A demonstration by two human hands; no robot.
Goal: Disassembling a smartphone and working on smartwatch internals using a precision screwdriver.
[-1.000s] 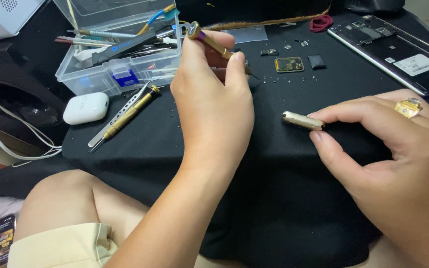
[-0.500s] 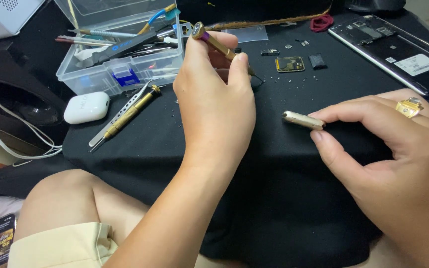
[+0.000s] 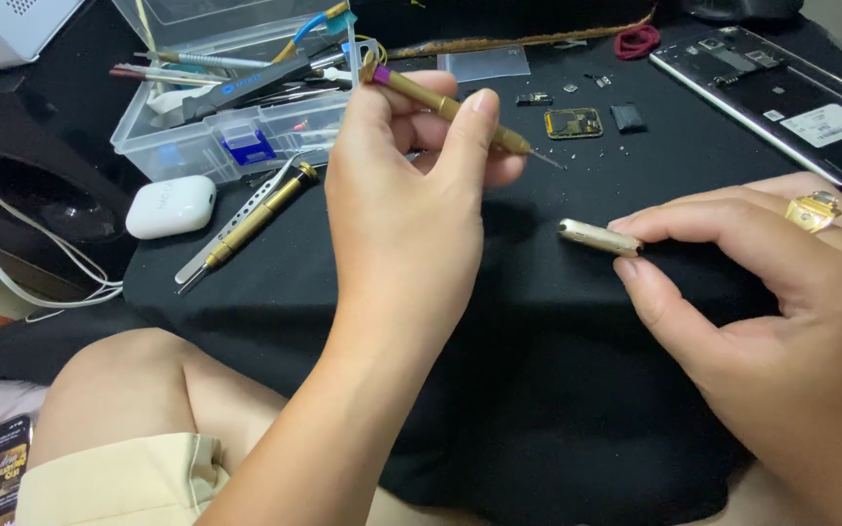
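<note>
Two hands are gripping: left hand (image 3: 411, 185) pinching a brass screwdriver (image 3: 450, 105), right hand (image 3: 772, 321) at three o'clock pinching a small gold piece (image 3: 596, 237).

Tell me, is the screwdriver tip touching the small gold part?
Apart. The head view shows black cloth between the screwdriver tip and the gold part.

— What sort of place is this?
— A small phone-repair spot set up at home, not a proper shop. A black cloth (image 3: 499, 390) covers the tabletop, and an opened phone (image 3: 782, 97) lies on it with a tiny circuit board (image 3: 573, 123) and loose screws beside it.
— Any tools?
— A clear plastic box (image 3: 236, 136) full of tweezers and picks, plus a spare brass screwdriver (image 3: 255, 216).
— Why home?
— The person sits with bare knees (image 3: 119, 399) against the cloth
</note>
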